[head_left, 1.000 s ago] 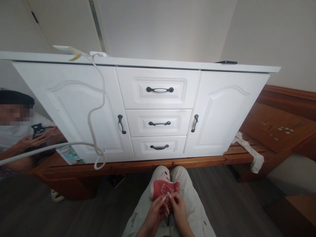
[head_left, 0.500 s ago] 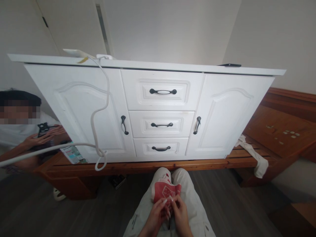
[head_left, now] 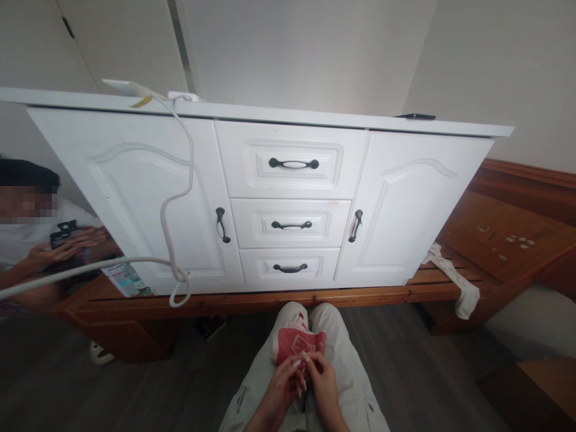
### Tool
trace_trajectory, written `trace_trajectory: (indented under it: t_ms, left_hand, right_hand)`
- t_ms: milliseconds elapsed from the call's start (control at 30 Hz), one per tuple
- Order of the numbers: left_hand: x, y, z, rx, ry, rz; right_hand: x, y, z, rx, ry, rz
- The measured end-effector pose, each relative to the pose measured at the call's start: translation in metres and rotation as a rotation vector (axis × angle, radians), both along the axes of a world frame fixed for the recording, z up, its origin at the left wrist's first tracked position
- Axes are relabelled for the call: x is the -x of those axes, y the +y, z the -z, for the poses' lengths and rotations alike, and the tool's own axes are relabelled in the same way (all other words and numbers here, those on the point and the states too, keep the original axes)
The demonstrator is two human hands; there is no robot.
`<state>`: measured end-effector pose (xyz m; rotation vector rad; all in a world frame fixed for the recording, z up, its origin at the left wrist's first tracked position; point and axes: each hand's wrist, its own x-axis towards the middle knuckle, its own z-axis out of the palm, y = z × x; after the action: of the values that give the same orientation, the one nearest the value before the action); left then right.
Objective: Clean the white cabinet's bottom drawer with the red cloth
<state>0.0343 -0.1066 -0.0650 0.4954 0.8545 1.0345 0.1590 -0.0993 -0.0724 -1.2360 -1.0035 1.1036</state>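
A red and white cloth [head_left: 299, 343] with a pale pattern lies over the legs in light trousers, at the bottom centre. My left hand [head_left: 282, 386] and my right hand [head_left: 320, 378] meet at its near edge, fingertips pinched close together. Whatever the fingers pinch is too small to make out. Something thin and dark hangs between the two hands, partly hidden by them.
A white cabinet [head_left: 288, 223] with dark handles stands on a wooden bench [head_left: 252, 301]. A white cable [head_left: 167, 234] hangs down its front. At the left sits a person [head_left: 49, 240] holding a dark device. A white cloth [head_left: 454, 282] drapes over the bench at the right.
The whole view has shifted slightly, so the cabinet and bench appear a little further left and higher. Both hands stay together at the cloth, with little visible change.
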Motion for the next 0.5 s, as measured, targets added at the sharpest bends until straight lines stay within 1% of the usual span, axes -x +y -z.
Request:
trace_trajectory:
  t_ms: [67,133,200,333,500]
  left_hand:
    - [-0.0001,-0.0001,-0.0004,0.001,0.0,0.007]
    - [0.0,-0.0009,-0.0013,-0.004,-0.002,0.011]
    - [0.0005,-0.0021,-0.0033,-0.014,-0.009,0.019]
    - [0.0011,-0.0029,-0.0071,-0.012,-0.022,0.021]
    - [0.0003,-0.0016,-0.008,-0.01,-0.021,0.014]
  right_hand:
    - [-0.0004,-0.0002,0.0004,0.033,0.007,-0.021]
    - [-0.0006,-0.0002,0.0009,0.043,0.002,-0.008]
    - [-0.0007,-0.0003,0.0014,0.033,-0.002,0.0]
    - [-0.0012,-0.0017,0.0024,-0.008,0.005,-0.029]
    - [-0.0025,-0.0023,0.0022,-0.018,0.007,-0.034]
